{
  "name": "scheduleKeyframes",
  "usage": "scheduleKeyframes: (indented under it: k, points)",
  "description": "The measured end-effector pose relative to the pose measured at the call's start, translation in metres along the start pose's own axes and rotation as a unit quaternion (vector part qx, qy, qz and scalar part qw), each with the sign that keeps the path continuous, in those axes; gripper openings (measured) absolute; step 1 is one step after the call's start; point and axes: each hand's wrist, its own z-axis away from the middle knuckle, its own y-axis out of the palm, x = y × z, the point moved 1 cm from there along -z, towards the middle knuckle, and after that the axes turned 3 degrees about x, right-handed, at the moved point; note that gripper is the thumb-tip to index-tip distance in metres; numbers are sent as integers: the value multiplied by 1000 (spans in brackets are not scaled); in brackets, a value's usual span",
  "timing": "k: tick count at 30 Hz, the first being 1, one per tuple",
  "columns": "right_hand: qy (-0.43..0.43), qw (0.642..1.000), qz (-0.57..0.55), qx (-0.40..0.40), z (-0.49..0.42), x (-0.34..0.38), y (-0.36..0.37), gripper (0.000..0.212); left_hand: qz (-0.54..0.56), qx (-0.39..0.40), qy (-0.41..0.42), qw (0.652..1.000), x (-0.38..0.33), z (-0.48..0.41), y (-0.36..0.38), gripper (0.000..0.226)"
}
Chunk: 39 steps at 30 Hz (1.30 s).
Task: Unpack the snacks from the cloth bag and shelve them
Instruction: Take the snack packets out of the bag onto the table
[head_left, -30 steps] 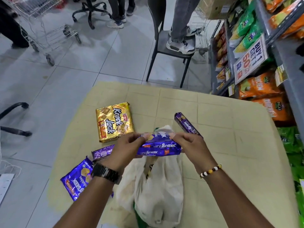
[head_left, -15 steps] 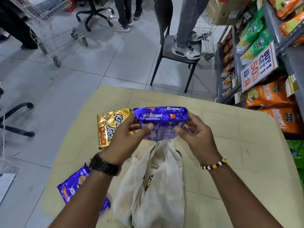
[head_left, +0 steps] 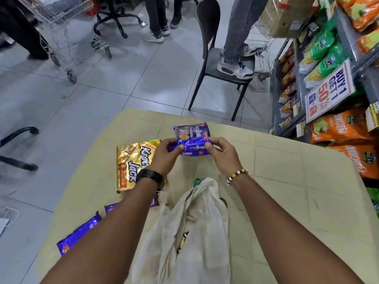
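Purple Hide & Seek biscuit packs point(head_left: 192, 141) are pinched between left hand point(head_left: 166, 155) and right hand point(head_left: 222, 153) above the cloth bag point(head_left: 194, 232); gold Krack Jack pack point(head_left: 133, 165) unpacked leftward, nothing judged shelved yet.

purple packs point(head_left: 191, 141) carried farther out, beyond bag point(head_left: 194, 232)

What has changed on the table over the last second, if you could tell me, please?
Both hands, left and right, have carried the purple biscuit packs from just above the cloth bag up and away toward the table's far side, keeping their grip. The gold Krack Jack pack and other purple packs stayed put.
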Motion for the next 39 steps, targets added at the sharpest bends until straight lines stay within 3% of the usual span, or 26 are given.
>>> scheduleKeyframes:
  k: [9,12,14,18,20,22,25,27,30,34,36,37,39]
  points:
    - [77,973,187,109,-5,-106,19,36,-196,47,-93,975,84,-8,7,51]
    - [76,963,221,135,12,-89,14,50,-267,64,-80,958,64,16,13,61]
    - [53,965,232,107,32,-76,10,56,-316,65,-42,946,53,39,16,59]
    - [87,951,298,-16,112,-74,16,74,-448,106,25,887,52,107,6,65]
    - [151,925,348,26,157,-87,27,98,-507,137,-4,851,66,139,-2,66]
    - [202,905,363,93,192,-101,32,112,-525,138,-37,839,76,165,-8,43]
    - [178,915,348,98,214,-107,26,89,-565,137,-15,813,90,185,-25,20]
    - [145,915,370,72,219,-105,13,65,-586,128,25,800,94,193,-37,16]
    - [130,889,432,75,231,-107,-15,48,-618,127,28,775,93,205,-55,21]
    - [185,813,539,121,254,-131,-59,48,-643,125,-7,755,93,219,-83,36]
    - [227,795,549,120,262,-140,-70,47,-651,123,-26,748,94,222,-89,42]
    - [233,798,546,107,264,-139,-69,51,-662,114,-25,740,95,224,-91,46]
    - [169,847,502,45,271,-128,-56,59,-680,66,37,729,93,230,-90,55]
